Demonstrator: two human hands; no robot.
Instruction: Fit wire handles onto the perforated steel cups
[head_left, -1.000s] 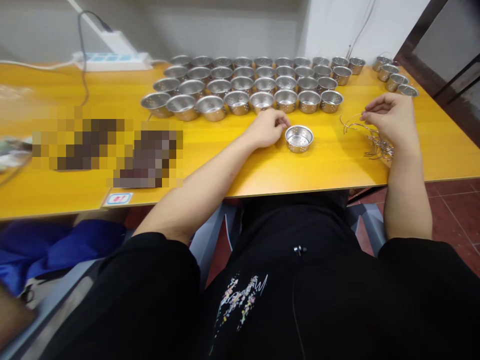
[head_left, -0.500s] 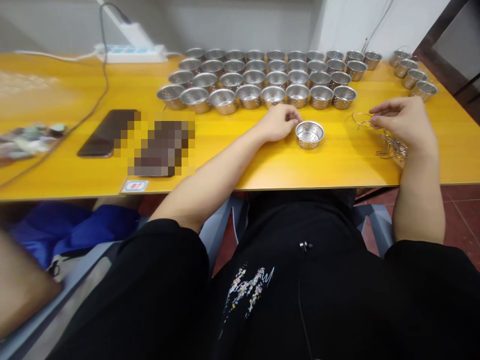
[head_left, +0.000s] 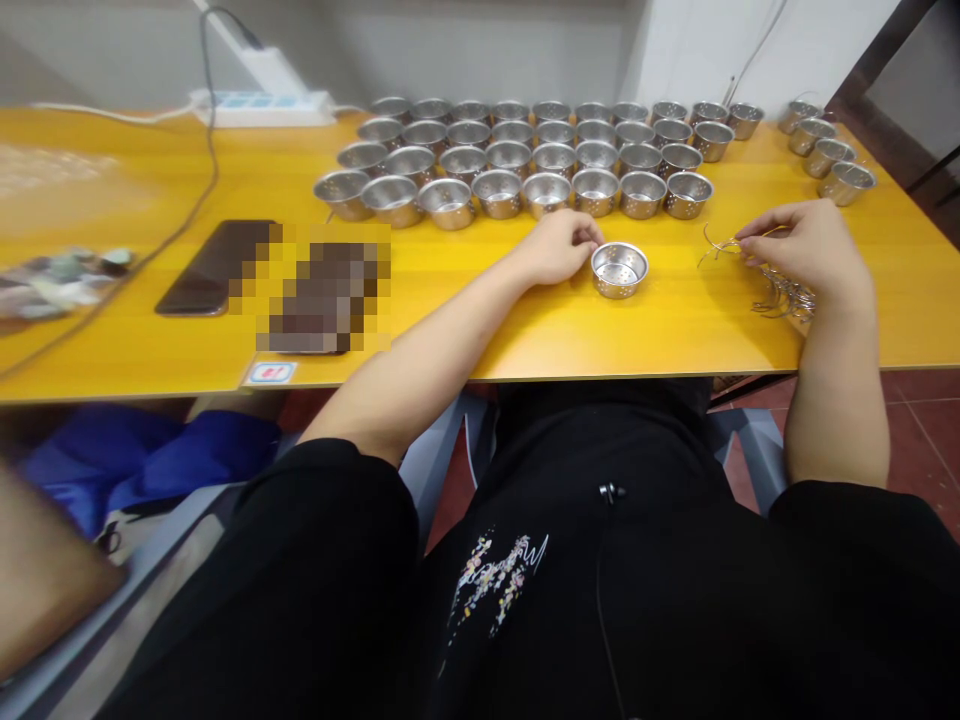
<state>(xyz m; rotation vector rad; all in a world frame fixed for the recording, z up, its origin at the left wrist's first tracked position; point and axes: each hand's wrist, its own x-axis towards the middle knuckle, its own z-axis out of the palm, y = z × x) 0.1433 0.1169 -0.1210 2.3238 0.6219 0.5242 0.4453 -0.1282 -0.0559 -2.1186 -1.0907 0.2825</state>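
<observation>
Wire hooks [head_left: 784, 298] lie at cup's [head_left: 619, 270] 3 o'clock: R hand [head_left: 799, 250] pinches one, now slightly lower; L hand [head_left: 559, 249] curled at rim, 10 o'clock, grip unclear.

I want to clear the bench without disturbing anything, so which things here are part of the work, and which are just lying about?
Part of the work:
- left hand, beside a perforated steel cup
- right hand, pinching a bent wire over a pile of bent wires
- rows of matching cups

Lying about:
- smartphone
- power strip
- plastic bag
</observation>
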